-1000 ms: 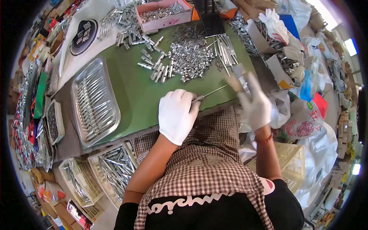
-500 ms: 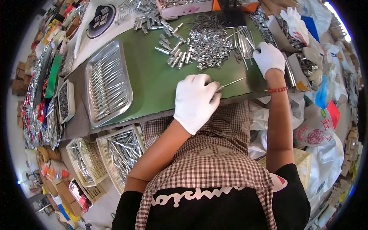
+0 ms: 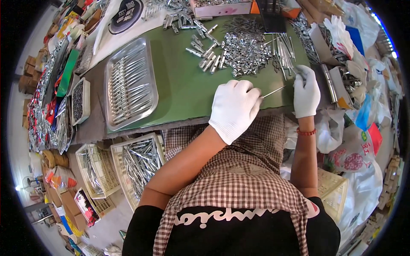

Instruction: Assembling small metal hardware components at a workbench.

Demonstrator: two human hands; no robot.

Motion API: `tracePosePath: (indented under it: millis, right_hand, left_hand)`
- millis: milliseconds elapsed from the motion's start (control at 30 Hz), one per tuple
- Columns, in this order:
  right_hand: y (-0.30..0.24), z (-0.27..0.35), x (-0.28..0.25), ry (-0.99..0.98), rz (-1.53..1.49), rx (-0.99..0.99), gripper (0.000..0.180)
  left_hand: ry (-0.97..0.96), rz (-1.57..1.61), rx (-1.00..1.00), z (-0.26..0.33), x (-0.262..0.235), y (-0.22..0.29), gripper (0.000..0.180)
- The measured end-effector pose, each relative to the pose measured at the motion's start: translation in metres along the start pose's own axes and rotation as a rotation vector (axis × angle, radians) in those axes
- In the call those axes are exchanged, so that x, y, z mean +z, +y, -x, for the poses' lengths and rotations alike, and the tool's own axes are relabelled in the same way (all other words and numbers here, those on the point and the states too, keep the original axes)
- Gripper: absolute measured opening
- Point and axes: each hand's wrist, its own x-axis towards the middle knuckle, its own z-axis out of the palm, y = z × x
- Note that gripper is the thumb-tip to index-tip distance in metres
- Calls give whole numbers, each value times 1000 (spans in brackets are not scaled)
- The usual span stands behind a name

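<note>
My left hand (image 3: 235,110), in a white knitted glove, is closed on a thin metal rod (image 3: 273,91) near the front edge of the green work mat (image 3: 175,85). The rod points right, and its other end is hidden in my fingers. To its right is my gloved right hand (image 3: 307,94), fingers bent together at the near end of a bunch of thin metal rods (image 3: 282,51). What the right fingers hold, if anything, cannot be made out. Beyond my left hand lie a heap of small shiny metal pieces (image 3: 247,54) and several loose metal cylinders (image 3: 208,59).
A metal tray (image 3: 154,99) with rows of slim metal parts stands on the left. Past it is a small white box (image 3: 86,100) of dark pieces. Below the table edge are crates of metal rods (image 3: 139,164). Boxes and plastic bags (image 3: 354,192) crowd the right side.
My right hand has drawn back toward me from beside the rod bunch, its fingers bent. My left hand still grips the thin rod. The whole view has shifted slightly.
</note>
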Motion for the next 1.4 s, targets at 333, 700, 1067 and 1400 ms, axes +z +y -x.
tracePosePath:
  millis: [333,700,1067,1400]
  right_hand:
    - [7,3,5,74,118,-147,22]
    - [12,3,4,39,185,-99,26]
    - [14,3,2,65,224,-120,24]
    - [-4,7,7,104,108,-104,23]
  left_hand:
    - [-86,-120,45,-7,-11,-9,13]
    - [-184,-364,-334,73,-224,-156,18]
    - [-471,-577,-247,93,-246,-157,16]
    - [48,-317,-93,5,-92,-80,16]
